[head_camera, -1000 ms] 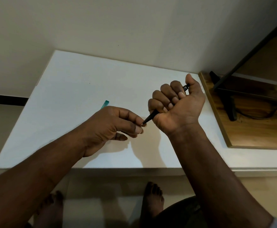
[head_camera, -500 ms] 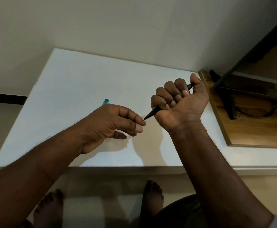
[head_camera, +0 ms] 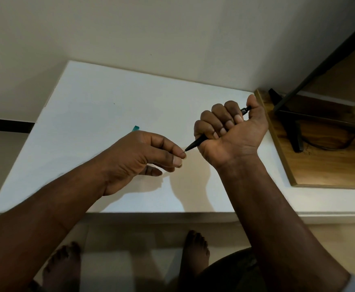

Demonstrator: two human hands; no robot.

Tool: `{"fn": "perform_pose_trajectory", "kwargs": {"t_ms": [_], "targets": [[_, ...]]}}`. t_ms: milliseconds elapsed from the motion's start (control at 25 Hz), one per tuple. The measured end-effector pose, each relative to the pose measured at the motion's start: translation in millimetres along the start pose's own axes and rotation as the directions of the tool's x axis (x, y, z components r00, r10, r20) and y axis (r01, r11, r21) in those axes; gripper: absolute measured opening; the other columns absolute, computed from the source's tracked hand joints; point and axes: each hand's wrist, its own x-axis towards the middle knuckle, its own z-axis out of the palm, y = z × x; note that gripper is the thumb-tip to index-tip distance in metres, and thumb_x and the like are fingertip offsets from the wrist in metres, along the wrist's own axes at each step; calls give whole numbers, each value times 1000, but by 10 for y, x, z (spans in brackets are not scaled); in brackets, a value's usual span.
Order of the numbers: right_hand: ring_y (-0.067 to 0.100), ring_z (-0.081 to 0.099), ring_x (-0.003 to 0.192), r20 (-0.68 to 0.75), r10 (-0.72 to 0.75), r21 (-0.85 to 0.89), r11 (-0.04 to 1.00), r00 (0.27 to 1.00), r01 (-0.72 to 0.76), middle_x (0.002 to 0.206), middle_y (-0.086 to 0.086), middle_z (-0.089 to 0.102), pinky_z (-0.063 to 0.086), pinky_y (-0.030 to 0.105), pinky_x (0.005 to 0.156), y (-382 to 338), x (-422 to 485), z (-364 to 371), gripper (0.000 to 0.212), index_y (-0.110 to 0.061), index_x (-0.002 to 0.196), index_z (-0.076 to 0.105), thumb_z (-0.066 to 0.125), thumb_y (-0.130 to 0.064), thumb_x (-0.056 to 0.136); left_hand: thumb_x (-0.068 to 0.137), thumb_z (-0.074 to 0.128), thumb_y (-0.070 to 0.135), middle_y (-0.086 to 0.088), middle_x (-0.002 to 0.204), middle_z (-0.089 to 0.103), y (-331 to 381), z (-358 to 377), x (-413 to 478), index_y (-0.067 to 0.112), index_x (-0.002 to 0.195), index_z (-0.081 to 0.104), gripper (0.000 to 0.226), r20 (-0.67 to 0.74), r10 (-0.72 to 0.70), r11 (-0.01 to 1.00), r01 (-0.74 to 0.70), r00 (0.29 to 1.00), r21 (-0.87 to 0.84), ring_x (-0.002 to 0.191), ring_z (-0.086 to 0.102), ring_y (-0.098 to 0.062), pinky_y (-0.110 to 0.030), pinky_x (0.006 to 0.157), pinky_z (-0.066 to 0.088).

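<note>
Bare feet (head_camera: 195, 247) on the floor, nearest; over the white table (head_camera: 109, 98), left hand (head_camera: 138, 159) pinches thumb and forefinger on the thin tip of the pen (head_camera: 195, 143); right hand (head_camera: 231, 135), just right, fisted round its barrel, thumb at far end; teal scrap (head_camera: 135, 128) behind left hand; wooden board (head_camera: 320, 165) far right.

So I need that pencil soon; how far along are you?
Done: the right hand grips the black pencil in a fist, thumb on its top end. In hand: the left hand pinches its thin tip. Left: likely seating that tip and letting go.
</note>
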Motion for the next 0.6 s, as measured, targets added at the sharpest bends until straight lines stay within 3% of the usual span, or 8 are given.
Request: {"fn": "perform_pose_trajectory", "kwargs": {"t_ms": [600], "targets": [[12,16,40,-3,-3,8,1000,1000,3,53,-6,19,14,21,43,-1,-5,4,53,-21,57,28,47,-48,97,80,77,13,-4,89,80,7,-1,7,20,90,82,12,-3,-4,1000,4,1000,-10,86,73,-17,-32,78,51]]}}
